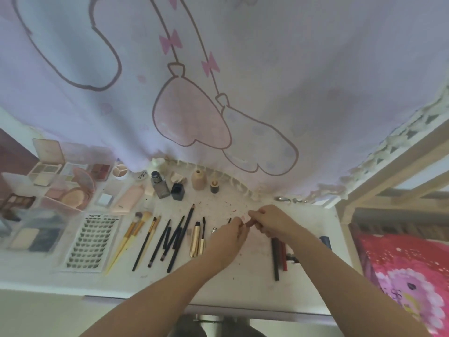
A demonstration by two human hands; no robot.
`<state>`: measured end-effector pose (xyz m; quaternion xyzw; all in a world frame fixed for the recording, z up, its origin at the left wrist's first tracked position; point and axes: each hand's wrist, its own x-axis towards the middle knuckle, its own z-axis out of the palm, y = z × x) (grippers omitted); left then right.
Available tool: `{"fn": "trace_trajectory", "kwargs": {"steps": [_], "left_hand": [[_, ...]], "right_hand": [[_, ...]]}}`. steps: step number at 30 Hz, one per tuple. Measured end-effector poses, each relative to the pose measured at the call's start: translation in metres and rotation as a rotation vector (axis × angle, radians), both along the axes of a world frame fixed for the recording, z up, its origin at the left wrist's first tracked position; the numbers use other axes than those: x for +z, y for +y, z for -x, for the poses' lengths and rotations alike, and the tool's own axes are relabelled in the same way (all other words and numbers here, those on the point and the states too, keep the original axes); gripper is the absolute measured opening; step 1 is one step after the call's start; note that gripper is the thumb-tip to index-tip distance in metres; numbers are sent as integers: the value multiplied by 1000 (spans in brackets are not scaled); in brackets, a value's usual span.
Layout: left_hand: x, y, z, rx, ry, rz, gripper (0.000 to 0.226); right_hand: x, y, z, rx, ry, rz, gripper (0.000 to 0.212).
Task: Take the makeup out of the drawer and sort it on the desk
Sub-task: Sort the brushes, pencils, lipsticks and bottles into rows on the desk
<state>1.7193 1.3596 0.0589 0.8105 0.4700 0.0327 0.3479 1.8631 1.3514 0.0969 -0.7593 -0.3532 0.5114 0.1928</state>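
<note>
Makeup lies sorted on the white desk (pixel 243 283). Eyeshadow palettes (pixel 45 170) and a powder compact (pixel 75 198) sit at the left, a lash tray (pixel 92 242) near the front, brushes (pixel 136 234) and dark pencils (pixel 175 237) in a row, gold tubes (pixel 197 240) beside them. Bottles (pixel 160 184) stand along the back. My left hand (pixel 229 235) and my right hand (pixel 269 221) meet over the desk's middle right, both pinching a small reddish-brown stick (pixel 250 223) between their fingertips. The drawer is out of view.
A white curtain with pink cartoon prints (pixel 218 93) hangs behind the desk. Dark and red pencils (pixel 279 256) lie under my right forearm. A wooden bed frame (pixel 388 188) and a pink blanket (pixel 408 276) are at the right. Red crumbs dot the desk.
</note>
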Motion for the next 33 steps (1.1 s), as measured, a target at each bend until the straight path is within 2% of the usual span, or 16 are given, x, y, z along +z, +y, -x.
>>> {"fn": "trace_trajectory", "kwargs": {"steps": [4, 8, 13, 15, 17, 19, 21, 24, 28, 32, 33], "left_hand": [[33, 16, 34, -106, -69, -84, 30], [62, 28, 59, -171, -95, -48, 27], [86, 34, 82, -164, -187, 56, 25], [91, 37, 89, -196, -177, 24, 26], [92, 38, 93, -226, -156, -11, 26], [92, 40, 94, -262, -124, -52, 25], [92, 40, 95, -287, -104, -81, 25], [91, 43, 96, -298, -89, -108, 28], [92, 44, 96, -348, -70, -138, 31], [90, 46, 97, -333, -69, -145, 32], [89, 47, 98, -327, -70, -142, 32]], "right_hand": [[35, -5, 14, 50, 97, -163, 26], [51, -15, 36, 64, 131, -327, 22], [65, -21, 54, 219, -34, -470, 11], [70, -20, 55, 223, 76, -424, 6], [77, -20, 55, 241, 166, -328, 22], [79, -19, 54, 258, 117, -272, 40], [77, -17, 54, 255, 80, -274, 35], [77, -19, 55, 213, 151, -273, 19], [79, -20, 58, 186, 99, -155, 50], [79, -20, 56, 185, 168, -215, 22], [80, -20, 55, 168, 180, -210, 21]]}}
